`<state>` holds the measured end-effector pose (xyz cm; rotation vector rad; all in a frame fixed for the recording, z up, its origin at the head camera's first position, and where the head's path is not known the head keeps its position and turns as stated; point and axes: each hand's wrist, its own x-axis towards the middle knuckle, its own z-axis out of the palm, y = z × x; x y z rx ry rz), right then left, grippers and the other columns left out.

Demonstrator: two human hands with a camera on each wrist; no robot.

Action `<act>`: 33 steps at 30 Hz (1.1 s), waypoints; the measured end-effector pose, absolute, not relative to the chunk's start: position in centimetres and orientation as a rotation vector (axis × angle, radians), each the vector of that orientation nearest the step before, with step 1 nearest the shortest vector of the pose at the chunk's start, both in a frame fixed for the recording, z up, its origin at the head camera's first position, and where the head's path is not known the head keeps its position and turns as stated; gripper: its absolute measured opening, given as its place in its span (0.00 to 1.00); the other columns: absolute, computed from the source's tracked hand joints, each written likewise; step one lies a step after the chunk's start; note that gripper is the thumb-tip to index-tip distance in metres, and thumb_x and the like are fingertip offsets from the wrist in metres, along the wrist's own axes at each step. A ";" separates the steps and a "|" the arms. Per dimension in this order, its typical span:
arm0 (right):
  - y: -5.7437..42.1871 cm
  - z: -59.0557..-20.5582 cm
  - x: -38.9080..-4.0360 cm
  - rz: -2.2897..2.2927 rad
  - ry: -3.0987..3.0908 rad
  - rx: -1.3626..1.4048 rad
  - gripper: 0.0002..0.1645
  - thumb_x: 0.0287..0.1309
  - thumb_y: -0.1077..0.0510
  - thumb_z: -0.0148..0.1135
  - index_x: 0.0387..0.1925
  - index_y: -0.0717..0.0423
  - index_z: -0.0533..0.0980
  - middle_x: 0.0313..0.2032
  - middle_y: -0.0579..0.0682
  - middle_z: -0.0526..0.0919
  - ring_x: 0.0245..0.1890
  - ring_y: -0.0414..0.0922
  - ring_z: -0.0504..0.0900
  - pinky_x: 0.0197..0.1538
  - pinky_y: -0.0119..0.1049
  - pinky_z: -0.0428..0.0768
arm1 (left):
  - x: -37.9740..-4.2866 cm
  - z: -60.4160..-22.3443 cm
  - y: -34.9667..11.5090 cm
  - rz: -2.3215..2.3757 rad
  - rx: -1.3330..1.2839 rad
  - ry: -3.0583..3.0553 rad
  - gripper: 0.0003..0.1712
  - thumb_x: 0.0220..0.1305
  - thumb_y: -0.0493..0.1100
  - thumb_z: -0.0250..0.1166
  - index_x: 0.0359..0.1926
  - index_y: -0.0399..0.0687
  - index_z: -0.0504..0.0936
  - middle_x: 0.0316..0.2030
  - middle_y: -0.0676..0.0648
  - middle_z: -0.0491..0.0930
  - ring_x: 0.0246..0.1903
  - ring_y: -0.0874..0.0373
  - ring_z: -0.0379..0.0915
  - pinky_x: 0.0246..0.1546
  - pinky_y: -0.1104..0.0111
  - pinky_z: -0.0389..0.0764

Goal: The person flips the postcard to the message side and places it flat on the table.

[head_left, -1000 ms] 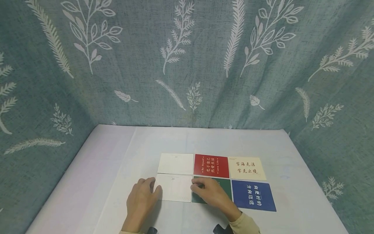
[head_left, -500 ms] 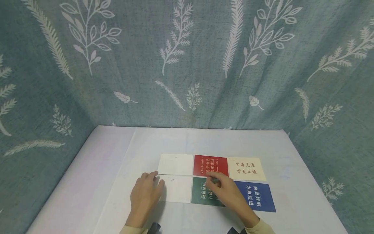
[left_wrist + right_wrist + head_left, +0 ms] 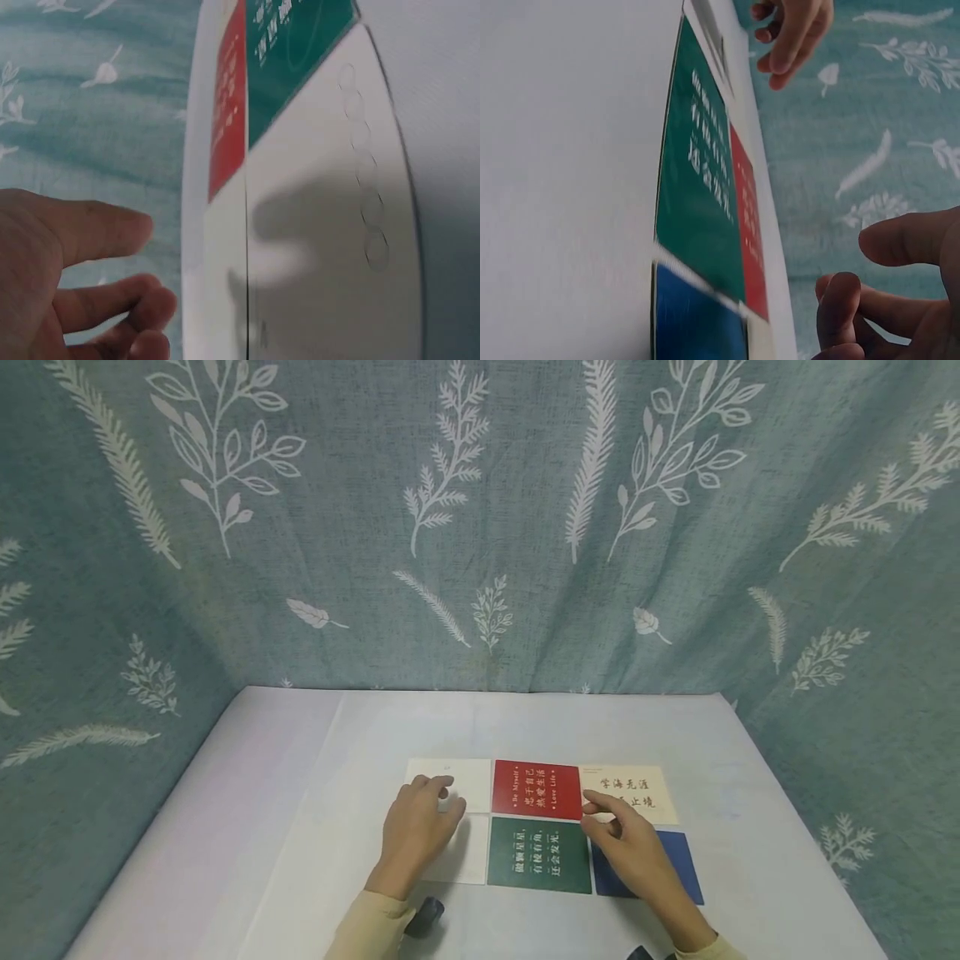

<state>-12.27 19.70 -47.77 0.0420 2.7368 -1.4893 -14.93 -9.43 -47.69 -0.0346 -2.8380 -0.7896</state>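
Two rows of flat cards lie edge to edge in the head view. At the left are an upper white card [image 3: 472, 785] and a lower white card [image 3: 472, 858], partly covered by my left hand [image 3: 418, 828], which hovers above them with fingers loosely bent. A red card [image 3: 536, 790] and a green card [image 3: 538, 856], both with white lettering, form the middle column. My right hand [image 3: 628, 845] is held over the right column, the cream card [image 3: 649, 783] above and the blue card [image 3: 682, 862] below, hiding part of each. Neither hand holds anything; both wrist views show gaps between thumb and fingers.
The cards rest on a white-covered table [image 3: 315, 827]. A green curtain [image 3: 337, 552] with pale leaf patterns hangs behind the table and along both sides.
My right hand has moved right from the green card to over the blue and cream cards, uncovering the green one. My left hand has shifted up and right over the white cards.
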 end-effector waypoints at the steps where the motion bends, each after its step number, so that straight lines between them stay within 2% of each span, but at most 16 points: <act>1: 19.9 -47.8 -12.3 -1.478 2.745 0.049 0.29 0.66 0.52 0.66 0.66 0.51 0.74 0.52 0.48 0.82 0.35 0.42 0.77 0.35 0.32 0.75 | -15.2 -47.7 -9.1 -0.796 -0.054 -2.847 0.20 0.62 0.47 0.66 0.53 0.43 0.85 0.40 0.46 0.83 0.41 0.47 0.77 0.40 0.55 0.79; 5: 20.7 -47.9 -12.3 -1.453 2.750 0.051 0.29 0.67 0.52 0.65 0.67 0.52 0.73 0.53 0.49 0.82 0.36 0.41 0.79 0.37 0.33 0.74 | -16.1 -48.0 -7.9 -0.810 -0.118 -2.872 0.21 0.62 0.47 0.67 0.54 0.43 0.85 0.40 0.46 0.83 0.41 0.48 0.77 0.41 0.56 0.79; 9: 21.1 -47.9 -12.4 -1.445 2.751 0.050 0.30 0.68 0.52 0.65 0.68 0.53 0.72 0.54 0.50 0.81 0.36 0.41 0.79 0.35 0.34 0.74 | -16.7 -48.2 -7.0 -0.800 -0.150 -2.905 0.23 0.61 0.48 0.68 0.55 0.43 0.85 0.40 0.46 0.82 0.41 0.49 0.77 0.41 0.57 0.79; 18: 21.3 -48.2 -12.8 -1.410 2.753 0.065 0.30 0.69 0.50 0.63 0.69 0.53 0.71 0.56 0.50 0.81 0.38 0.42 0.79 0.42 0.38 0.73 | -17.5 -49.2 -5.3 -0.759 -0.197 -2.929 0.26 0.62 0.51 0.70 0.56 0.42 0.84 0.39 0.45 0.82 0.37 0.51 0.76 0.38 0.59 0.78; 28: 20.8 -48.6 -14.1 -1.372 2.768 0.050 0.30 0.68 0.51 0.63 0.68 0.56 0.72 0.52 0.50 0.81 0.40 0.42 0.82 0.44 0.40 0.77 | -18.1 -49.5 -4.3 -0.778 -0.241 -2.970 0.22 0.62 0.49 0.70 0.54 0.42 0.85 0.33 0.47 0.78 0.31 0.56 0.70 0.33 0.61 0.75; 33: 20.4 -48.9 -15.0 -1.308 2.784 -0.030 0.30 0.68 0.53 0.63 0.66 0.62 0.73 0.47 0.50 0.82 0.42 0.44 0.82 0.52 0.47 0.78 | -18.3 -49.1 -4.1 -0.778 -0.272 -2.968 0.20 0.62 0.48 0.70 0.51 0.41 0.86 0.29 0.49 0.76 0.29 0.56 0.68 0.31 0.62 0.73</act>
